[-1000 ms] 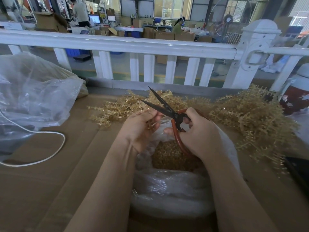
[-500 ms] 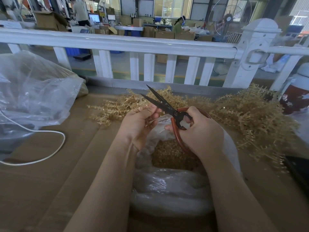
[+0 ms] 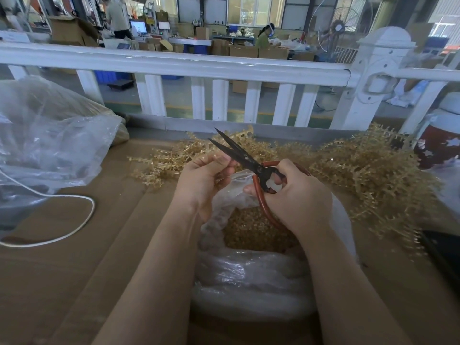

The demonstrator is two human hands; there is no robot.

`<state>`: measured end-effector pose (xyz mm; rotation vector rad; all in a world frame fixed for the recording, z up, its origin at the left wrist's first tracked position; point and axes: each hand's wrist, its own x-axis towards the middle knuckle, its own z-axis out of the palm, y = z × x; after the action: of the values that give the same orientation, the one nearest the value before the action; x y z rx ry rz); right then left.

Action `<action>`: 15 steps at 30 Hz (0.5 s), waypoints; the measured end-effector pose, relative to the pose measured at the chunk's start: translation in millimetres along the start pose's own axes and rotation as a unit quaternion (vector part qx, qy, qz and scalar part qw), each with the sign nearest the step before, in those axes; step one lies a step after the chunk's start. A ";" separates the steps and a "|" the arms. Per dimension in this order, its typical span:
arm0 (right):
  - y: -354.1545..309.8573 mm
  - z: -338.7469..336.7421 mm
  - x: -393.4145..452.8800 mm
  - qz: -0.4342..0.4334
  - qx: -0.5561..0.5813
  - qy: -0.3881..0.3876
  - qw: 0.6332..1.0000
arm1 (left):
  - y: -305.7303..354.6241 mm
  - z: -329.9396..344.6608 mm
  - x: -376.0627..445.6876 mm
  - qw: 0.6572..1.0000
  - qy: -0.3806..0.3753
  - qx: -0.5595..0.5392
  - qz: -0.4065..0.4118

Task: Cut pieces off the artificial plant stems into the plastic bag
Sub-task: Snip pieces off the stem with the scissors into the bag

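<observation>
Left hand (image 3: 202, 181) fingers curled, pinching a small gold stem piece (image 3: 216, 159) at the fingertips, just beside the lower blade; the piece is mostly hidden by the fingers, so its shape is hard to tell. Right hand (image 3: 296, 195) fingers wrapped through the red-brown loop handles of the scissors (image 3: 245, 159), gripping them. Black blades slightly parted, tips pointing up and left, above the bag mouth. Both hands held over the open clear plastic bag (image 3: 249, 277), which sits on the brown cardboard surface (image 3: 74, 282) and holds a heap of cut gold pieces (image 3: 251, 232). Pile of uncut gold artificial plant stems (image 3: 368, 175) lies behind and right of the bag, spreading left behind the hands. Large clear bag (image 3: 47, 135) far left, white cord (image 3: 62, 235) looping below it. White railing (image 3: 224, 68) behind the table. Red-and-white container (image 3: 440, 143) at right edge.
</observation>
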<state>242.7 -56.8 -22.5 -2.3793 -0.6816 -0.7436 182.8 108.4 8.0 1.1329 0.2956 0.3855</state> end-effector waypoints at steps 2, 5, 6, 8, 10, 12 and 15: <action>-2.2 -3.4 -1.3 0.002 0.006 -0.005 1.000 | -0.6 1.3 -0.3 0.999 0.000 0.043 0.033; -7.9 -10.2 -3.5 0.004 0.019 0.001 1.000 | -1.8 2.3 -0.5 0.995 0.001 0.076 0.067; -8.1 -11.3 -3.9 0.003 0.018 -0.002 1.000 | -1.8 2.1 -0.4 0.995 -0.001 0.076 0.069; -7.0 -12.3 -3.5 0.007 0.014 -0.024 1.000 | -2.3 1.4 0.3 0.995 -0.007 0.072 0.066; -5.1 -13.0 -2.0 0.019 0.012 -0.069 0.997 | -3.2 1.1 1.2 0.995 -0.010 0.070 0.065; -4.0 -13.1 -1.2 0.028 0.019 -0.094 0.995 | -4.9 0.8 2.3 0.995 -0.015 0.067 0.076; -4.0 -12.6 -0.9 0.040 0.027 -0.096 0.994 | -7.1 -0.8 3.9 0.993 -0.036 0.059 0.101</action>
<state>235.3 -62.1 -13.0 -2.4327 -0.6705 -0.4594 187.0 108.2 1.1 1.2938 0.1427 0.5094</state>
